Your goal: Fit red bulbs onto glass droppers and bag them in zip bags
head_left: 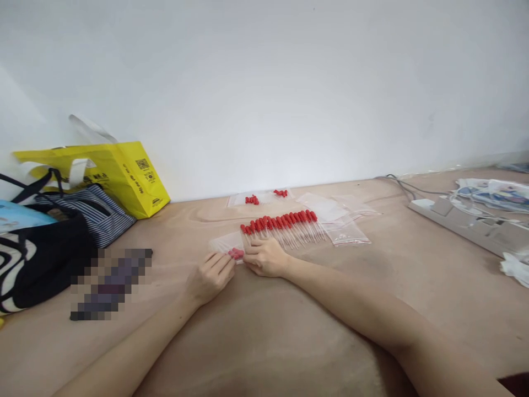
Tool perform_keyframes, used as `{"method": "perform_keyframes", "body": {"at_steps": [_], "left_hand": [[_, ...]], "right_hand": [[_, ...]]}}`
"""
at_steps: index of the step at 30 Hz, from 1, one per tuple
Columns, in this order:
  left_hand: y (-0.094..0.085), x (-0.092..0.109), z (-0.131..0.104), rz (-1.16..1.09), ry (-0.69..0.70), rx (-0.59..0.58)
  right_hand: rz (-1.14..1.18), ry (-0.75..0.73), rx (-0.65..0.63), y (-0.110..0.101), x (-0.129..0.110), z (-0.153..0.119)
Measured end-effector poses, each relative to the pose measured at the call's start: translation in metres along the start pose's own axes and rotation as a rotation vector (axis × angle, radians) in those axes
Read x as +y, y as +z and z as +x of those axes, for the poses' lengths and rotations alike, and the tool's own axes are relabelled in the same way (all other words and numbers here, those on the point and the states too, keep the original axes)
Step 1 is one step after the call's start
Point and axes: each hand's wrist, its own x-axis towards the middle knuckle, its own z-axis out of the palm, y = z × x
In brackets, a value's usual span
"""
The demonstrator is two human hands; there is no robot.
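A small clear zip bag point(226, 241) lies flat on the table with a few red-tipped sticks point(236, 253) inside. At its near left edge, my left hand point(211, 277) pinches the plastic with fingers bent. My right hand point(264, 257) closes on the bag's near right corner; its fingertips are partly hidden. Just beyond it runs a row of several thin pale sticks with red heads point(285, 221), red ends pointing away from me.
Behind the row lie filled zip bags point(264, 198); flat zip bags point(349, 232) lie to the right. A power strip point(467, 223) with cables sits at right. A yellow bag point(124, 176), a black bag point(49, 262) and a pixelated dark object point(118, 284) are at left. A wall stands behind.
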Motion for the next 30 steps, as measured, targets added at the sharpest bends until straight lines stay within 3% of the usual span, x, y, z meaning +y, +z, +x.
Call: {"method": "perform_keyframes", "body": {"at_steps": [5,10,15,19,21,25,27,30], "left_hand": [[-0.012,-0.013,-0.025,0.109,0.089,0.014],[-0.020,-0.023,-0.050,0.096,0.064,-0.047],[-0.032,-0.039,-0.075,0.035,-0.117,-0.148],[-0.037,-0.035,-0.065,-0.088,-0.355,-0.237],[-0.031,-0.020,-0.046,-0.157,-0.446,-0.272],[-0.004,0.009,-0.012,-0.212,-0.575,-0.470],[0.011,0.008,-0.007,-0.293,-0.621,-0.593],[0.027,-0.016,-0.016,-0.428,-0.604,-0.661]], "right_hand": [[0.011,0.019,-0.016,0.002,0.000,-0.001],[0.025,0.021,-0.024,0.001,0.001,0.000],[0.057,0.091,-0.047,-0.001,0.005,-0.004],[0.084,0.128,-0.033,-0.004,-0.002,-0.004],[0.085,0.151,-0.008,-0.009,-0.008,-0.005],[0.038,0.242,0.058,-0.028,-0.005,-0.026],[-0.034,0.299,0.075,-0.041,0.009,-0.048],[-0.149,0.488,0.093,-0.063,0.040,-0.087]]}}
